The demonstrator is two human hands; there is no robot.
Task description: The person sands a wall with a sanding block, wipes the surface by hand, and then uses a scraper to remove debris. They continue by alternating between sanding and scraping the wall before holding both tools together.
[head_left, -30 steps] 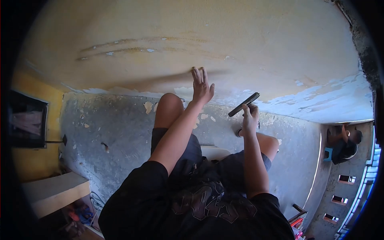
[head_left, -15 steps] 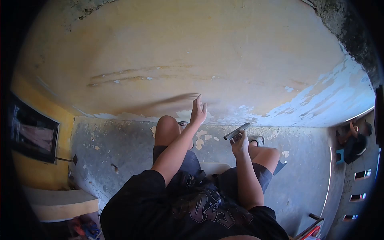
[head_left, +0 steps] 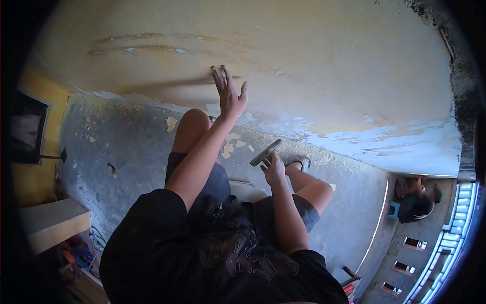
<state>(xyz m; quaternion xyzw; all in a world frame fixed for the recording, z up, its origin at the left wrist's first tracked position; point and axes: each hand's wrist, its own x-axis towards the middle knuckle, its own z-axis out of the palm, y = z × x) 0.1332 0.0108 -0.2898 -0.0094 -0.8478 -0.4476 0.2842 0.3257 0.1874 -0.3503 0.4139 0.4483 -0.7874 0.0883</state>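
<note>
My left hand [head_left: 229,96] is raised, palm open and fingers spread wide, with the fingertips at the yellow painted wall [head_left: 329,66]. Its shadow meets the fingertips, so I judge it to be touching. My right hand [head_left: 274,169] is closed around the flat dark metal scraper [head_left: 265,152], which it holds low, above my knee, with the blade angled up and clear of the wall.

Status, as judged from the surfaces:
- Done: a pale bluish-white stripped band [head_left: 354,137] runs along the foot of the wall. Loose paint flakes [head_left: 229,148] lie on the grey concrete floor [head_left: 126,147]. Long curved scrape marks [head_left: 152,43] show higher up.
- Left: most of the yellow coat above the band is intact.

A second person [head_left: 417,200] sits well apart on my right.
</note>
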